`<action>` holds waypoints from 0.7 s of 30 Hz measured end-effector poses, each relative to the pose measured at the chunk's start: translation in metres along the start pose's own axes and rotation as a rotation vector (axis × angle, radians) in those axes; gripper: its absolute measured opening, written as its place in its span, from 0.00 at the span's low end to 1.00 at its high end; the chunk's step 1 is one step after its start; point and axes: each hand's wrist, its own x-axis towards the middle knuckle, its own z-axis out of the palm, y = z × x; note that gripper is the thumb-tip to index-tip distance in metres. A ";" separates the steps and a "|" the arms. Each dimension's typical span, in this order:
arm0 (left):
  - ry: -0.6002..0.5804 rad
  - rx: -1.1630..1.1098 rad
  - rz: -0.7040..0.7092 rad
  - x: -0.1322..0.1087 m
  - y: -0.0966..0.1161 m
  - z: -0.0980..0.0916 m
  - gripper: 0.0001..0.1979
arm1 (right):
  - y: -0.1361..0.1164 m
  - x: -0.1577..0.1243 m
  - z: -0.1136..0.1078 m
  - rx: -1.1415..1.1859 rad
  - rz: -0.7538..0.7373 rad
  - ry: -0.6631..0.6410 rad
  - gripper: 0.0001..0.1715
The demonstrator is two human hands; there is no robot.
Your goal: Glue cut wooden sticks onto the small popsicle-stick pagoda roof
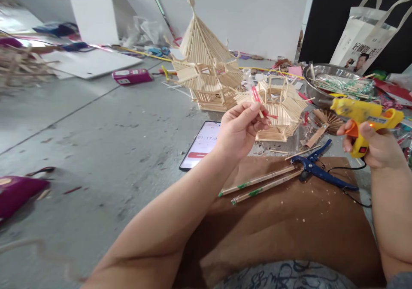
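Note:
My left hand [243, 126] is raised, its fingertips pinching a short wooden stick in a clear wrapper with red print [255, 94]. On the right, my right hand [375, 145] grips a yellow hot glue gun [363, 111] by its handle, nozzle pointing left, a finger at the orange trigger. Behind my left hand stands a small hexagonal model built of wooden sticks [283, 113]. Farther back is a taller stick pagoda [206, 72] with a pointed roof. Blue-handled pliers [317, 167] lie on brown cardboard [289, 224], beside two green-marked wrapped sticks [260, 182].
A phone [202, 145] showing a timer lies left of the cardboard. At the right, a metal bowl [310, 83] holds wrapped sticks, with a white tote bag [363, 36] behind it. Purple packages [133, 76] lie on the grey floor. The black glue gun cord [347, 167] crosses the cardboard's right side.

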 end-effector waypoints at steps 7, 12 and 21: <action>-0.777 0.456 -0.381 -0.020 -0.013 0.009 0.05 | 0.001 0.002 0.004 0.156 0.089 -0.051 0.21; -0.870 0.458 -0.521 -0.020 -0.022 0.009 0.07 | 0.005 -0.005 0.013 0.052 0.156 -0.176 0.24; -0.817 0.389 -0.586 -0.021 -0.027 0.010 0.08 | 0.005 -0.008 0.025 0.069 0.039 -0.084 0.20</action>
